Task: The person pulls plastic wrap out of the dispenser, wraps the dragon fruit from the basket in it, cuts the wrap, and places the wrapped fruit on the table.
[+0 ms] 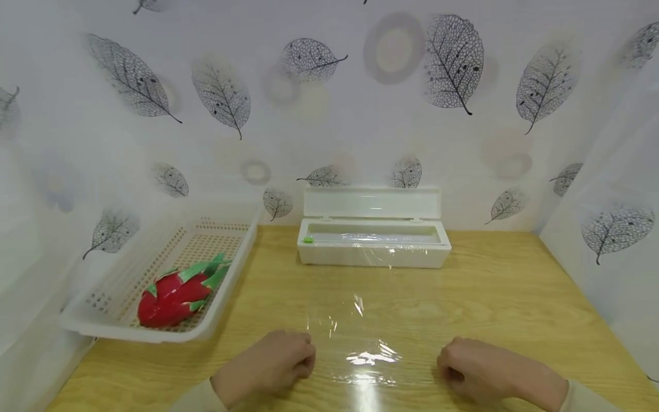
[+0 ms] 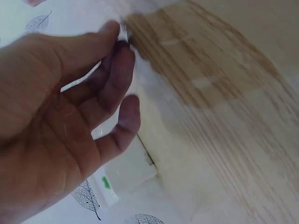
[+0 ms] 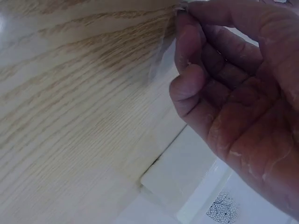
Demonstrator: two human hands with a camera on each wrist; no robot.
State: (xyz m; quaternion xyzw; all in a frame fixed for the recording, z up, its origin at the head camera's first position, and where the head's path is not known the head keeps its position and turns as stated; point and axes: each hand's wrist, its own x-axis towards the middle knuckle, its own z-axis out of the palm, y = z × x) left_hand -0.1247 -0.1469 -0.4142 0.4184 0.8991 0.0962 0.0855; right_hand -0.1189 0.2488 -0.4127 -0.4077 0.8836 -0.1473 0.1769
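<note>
A sheet of clear plastic wrap (image 1: 368,357) stretches from a white wrap dispenser box (image 1: 373,257) toward me, low over the table, with bright glare on it. My left hand (image 1: 273,361) pinches its near left corner between thumb and fingers. At the near right corner, my right hand (image 1: 481,366) pinches the film the same way, and in the right wrist view a bit of wrap (image 3: 182,6) shows at the fingertips. The box lid (image 1: 372,203) stands raised at the back, and a roll (image 1: 376,237) lies inside. A green slide cutter (image 1: 308,240) sits at the box's left end.
A white perforated basket (image 1: 226,297) stands at the left, holding a red dragon fruit (image 1: 170,300) with green scales. The wooden table (image 1: 515,286) meets a leaf-printed curtain (image 1: 350,131) at the back and sides.
</note>
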